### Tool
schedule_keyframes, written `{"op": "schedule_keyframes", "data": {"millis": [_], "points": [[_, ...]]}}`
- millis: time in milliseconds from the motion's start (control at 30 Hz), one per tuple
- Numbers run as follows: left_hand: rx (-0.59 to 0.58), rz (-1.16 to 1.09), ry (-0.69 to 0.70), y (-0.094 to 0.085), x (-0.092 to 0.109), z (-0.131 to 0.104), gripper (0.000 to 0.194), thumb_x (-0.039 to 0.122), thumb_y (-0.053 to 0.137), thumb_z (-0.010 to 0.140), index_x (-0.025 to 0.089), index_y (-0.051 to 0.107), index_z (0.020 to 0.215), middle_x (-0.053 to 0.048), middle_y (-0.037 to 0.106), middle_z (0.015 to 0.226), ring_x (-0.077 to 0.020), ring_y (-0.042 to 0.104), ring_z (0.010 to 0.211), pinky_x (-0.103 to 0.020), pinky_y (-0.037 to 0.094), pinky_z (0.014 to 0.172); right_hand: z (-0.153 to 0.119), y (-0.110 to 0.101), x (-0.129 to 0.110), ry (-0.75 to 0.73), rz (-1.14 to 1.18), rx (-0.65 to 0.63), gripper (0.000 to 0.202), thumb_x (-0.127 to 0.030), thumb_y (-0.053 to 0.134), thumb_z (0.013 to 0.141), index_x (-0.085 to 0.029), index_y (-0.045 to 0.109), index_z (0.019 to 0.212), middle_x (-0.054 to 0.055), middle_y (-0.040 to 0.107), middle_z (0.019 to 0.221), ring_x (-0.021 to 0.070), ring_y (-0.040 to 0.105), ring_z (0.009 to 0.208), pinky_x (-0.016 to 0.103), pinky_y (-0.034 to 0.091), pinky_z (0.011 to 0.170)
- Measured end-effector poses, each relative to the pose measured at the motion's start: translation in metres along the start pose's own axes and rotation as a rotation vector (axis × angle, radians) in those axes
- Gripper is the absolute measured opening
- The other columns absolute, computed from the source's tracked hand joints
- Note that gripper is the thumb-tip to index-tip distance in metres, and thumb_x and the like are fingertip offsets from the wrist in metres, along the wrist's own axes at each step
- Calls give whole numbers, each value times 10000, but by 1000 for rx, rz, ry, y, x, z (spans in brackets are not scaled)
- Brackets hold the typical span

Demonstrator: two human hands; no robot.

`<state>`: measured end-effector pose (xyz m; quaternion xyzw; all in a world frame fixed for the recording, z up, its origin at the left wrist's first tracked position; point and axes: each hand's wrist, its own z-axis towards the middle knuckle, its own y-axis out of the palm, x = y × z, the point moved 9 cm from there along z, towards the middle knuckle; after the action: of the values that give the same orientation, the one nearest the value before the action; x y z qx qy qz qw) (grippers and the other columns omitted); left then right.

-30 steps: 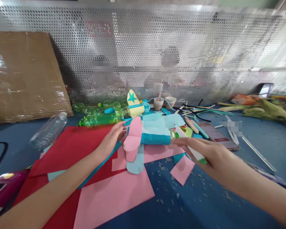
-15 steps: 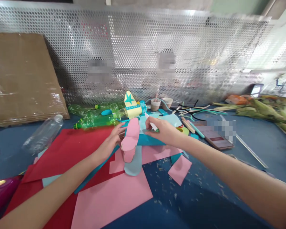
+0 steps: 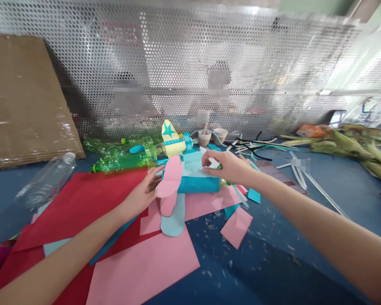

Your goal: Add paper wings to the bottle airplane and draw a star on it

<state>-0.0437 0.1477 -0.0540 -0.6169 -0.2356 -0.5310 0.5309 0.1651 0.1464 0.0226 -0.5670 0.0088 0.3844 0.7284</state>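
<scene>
A bottle wrapped in blue paper (image 3: 198, 185) lies crosswise in front of me, its clear neck pointing right. Pink paper wing shapes (image 3: 172, 174) stand across its left end, and a rounded light-blue piece (image 3: 173, 222) juts toward me. My left hand (image 3: 149, 186) grips that left end, its fingertips partly hidden behind the pink paper. Above the bottle, my right hand (image 3: 224, 164) is closed around a white tube (image 3: 213, 162) with a pointed tip and a green end. Light-blue paper (image 3: 192, 163) lies just under the right hand.
Behind stand green plastic bottles (image 3: 125, 162), a yellow paper-wrapped bottle (image 3: 174, 146) and small cups (image 3: 204, 138). Red sheets (image 3: 108, 190) and pink paper (image 3: 142, 267) spread at left and front. A phone (image 3: 274, 173), straws (image 3: 298, 176) and corn husks (image 3: 343, 146) lie rightward.
My right hand, with the white tube, has shifted slightly right along the blue-wrapped bottle, uncovering its right end and neck. The left hand keeps its place at the bottle's left end.
</scene>
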Motion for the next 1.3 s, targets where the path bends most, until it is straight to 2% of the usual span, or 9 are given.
{"op": "schedule_keyframes", "data": {"millis": [167, 267, 467, 633, 767, 867, 967, 1167, 1300], "points": [[-46, -6, 27, 3, -1, 2, 780, 335, 661, 752, 277, 314, 1447, -127, 416, 1490, -315, 440, 1324, -447, 416, 1036, -15, -87, -2, 54, 149, 489, 101, -275, 616, 834, -221, 541, 795, 8, 649, 772, 178, 615, 724, 331, 472, 706], [-48, -6, 38, 1, -2, 3, 734, 355, 669, 744, 280, 380, 1414, -121, 438, 1478, -309, 497, 1274, -442, 444, 1010, -26, -103, -3, 95, 226, 533, 139, -325, 601, 860, -230, 525, 791, 8, 659, 743, 172, 631, 672, 341, 504, 679], [-38, 24, -4, -2, 2, 3, 599, 346, 641, 760, 258, 486, 1331, -110, 565, 1357, -281, 574, 1182, -413, 486, 957, -49, -58, -3, 254, 604, 432, 274, -507, 505, 903, -235, 542, 918, 15, 672, 730, 145, 615, 600, 292, 511, 591], [28, 44, -31, -2, 2, 2, 632, 343, 647, 716, 223, 474, 1312, -116, 611, 1256, -243, 631, 1065, -390, 507, 910, -73, -3, -23, 272, 1125, 342, 158, -358, 487, 900, -230, 551, 834, -25, 634, 639, 122, 587, 594, 240, 465, 563], [67, 58, -7, 0, -3, 4, 557, 417, 620, 727, 190, 523, 1227, -94, 691, 1060, -232, 677, 919, -365, 528, 812, -86, 36, -38, 279, 1132, 146, 321, -328, 491, 886, -202, 509, 592, -75, 444, 416, 68, 371, 334, 225, 317, 406], [101, 106, -14, -1, -6, 3, 529, 427, 594, 749, 177, 545, 1212, -50, 716, 857, -235, 689, 803, -355, 523, 730, -91, 56, -31, 334, 1084, 120, 383, -376, 458, 905, -206, 486, 563, -72, 409, 418, 78, 339, 329, 242, 279, 388], [136, 160, -30, -4, -6, 1, 506, 408, 584, 753, 170, 567, 1199, -13, 698, 717, -239, 685, 728, -369, 508, 721, -91, 54, -23, 305, 1042, 221, 382, -398, 411, 933, -204, 533, 627, -52, 463, 451, 108, 425, 412, 253, 354, 460], [168, 191, -11, -2, 0, -5, 440, 384, 568, 751, 179, 587, 1140, -24, 705, 779, -223, 690, 718, -350, 523, 704, -104, 16, -30, 133, 791, 519, 269, -422, 420, 982, -243, 616, 937, -7, 657, 740, 142, 611, 690, 278, 501, 656], [112, 216, 40, 7, 9, -9, 377, 340, 517, 802, 213, 560, 1155, -22, 702, 807, -209, 685, 745, -336, 527, 700, -107, 16, -42, 59, 602, 422, 191, -353, 457, 980, -276, 596, 1086, 21, 713, 925, 156, 669, 802, 289, 541, 728]]}}
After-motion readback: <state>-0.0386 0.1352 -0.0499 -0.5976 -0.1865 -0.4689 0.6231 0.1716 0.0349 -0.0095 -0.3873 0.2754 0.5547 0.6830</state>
